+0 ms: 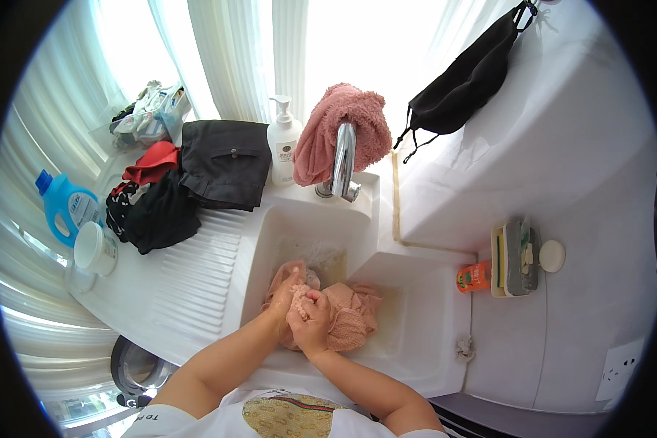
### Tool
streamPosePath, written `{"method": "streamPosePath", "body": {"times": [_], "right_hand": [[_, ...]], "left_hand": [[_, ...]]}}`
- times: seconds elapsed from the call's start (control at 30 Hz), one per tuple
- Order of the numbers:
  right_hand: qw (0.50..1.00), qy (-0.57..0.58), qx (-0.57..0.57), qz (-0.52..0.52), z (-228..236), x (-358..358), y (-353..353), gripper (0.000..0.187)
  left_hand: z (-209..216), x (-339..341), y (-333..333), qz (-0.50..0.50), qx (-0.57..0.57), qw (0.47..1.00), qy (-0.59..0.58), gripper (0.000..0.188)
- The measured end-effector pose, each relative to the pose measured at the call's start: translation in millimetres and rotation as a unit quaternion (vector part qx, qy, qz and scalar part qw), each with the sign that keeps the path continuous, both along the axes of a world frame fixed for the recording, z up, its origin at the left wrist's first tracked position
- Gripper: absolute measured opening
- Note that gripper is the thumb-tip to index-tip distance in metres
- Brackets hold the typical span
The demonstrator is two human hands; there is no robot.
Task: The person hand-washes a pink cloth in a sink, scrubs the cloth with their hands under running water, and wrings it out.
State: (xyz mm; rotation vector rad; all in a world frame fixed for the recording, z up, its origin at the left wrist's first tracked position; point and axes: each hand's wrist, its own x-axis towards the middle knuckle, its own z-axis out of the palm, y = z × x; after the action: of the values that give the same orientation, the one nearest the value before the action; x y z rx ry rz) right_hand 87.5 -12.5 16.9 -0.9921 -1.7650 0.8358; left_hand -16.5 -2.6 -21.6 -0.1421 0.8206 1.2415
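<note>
Down in the white sink (431,321), a wet pink waffle-textured cloth (352,321) is bunched up in soapy, cloudy water. My left hand (285,296) grips a fold of this cloth at its left side. Close against it, my right hand (312,321) is closed on another bunched part, so the two fists nearly touch. Part of the cloth bulges up beyond my left hand, and the rest spreads to the right of my right hand. Over the chrome faucet (343,160) hangs a fluffy pink towel (317,150).
Left of the basin, a ribbed washboard (197,281) borders dark folded clothes (226,164), a black garment (164,215), a white tub (95,250) and a blue detergent bottle (69,208). A white pump bottle (283,146) stands behind. At right are an orange container (474,277) and a brush holder (515,259).
</note>
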Motion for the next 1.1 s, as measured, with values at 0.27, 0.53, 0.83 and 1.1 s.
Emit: {"method": "streamPosePath", "body": {"times": [0.27,0.53,0.83,1.1], "right_hand": [[0.977,0.091,-0.168,-0.092,-15,10,29,0.017],[0.966,0.024,-0.206,-0.152,-23,18,46,0.019],[0.983,-0.054,-0.160,-0.070,-54,34,62,0.019],[0.959,-0.228,-0.066,0.158,35,76,82,0.067]], "left_hand": [[24,22,7,-0.042,-0.035,0.995,0.082,0.027],[24,38,-4,-0.108,-0.047,0.940,0.319,0.021],[38,37,-1,-0.185,-0.127,0.938,0.264,0.030],[90,7,13,-0.257,0.078,0.813,0.517,0.034]]}}
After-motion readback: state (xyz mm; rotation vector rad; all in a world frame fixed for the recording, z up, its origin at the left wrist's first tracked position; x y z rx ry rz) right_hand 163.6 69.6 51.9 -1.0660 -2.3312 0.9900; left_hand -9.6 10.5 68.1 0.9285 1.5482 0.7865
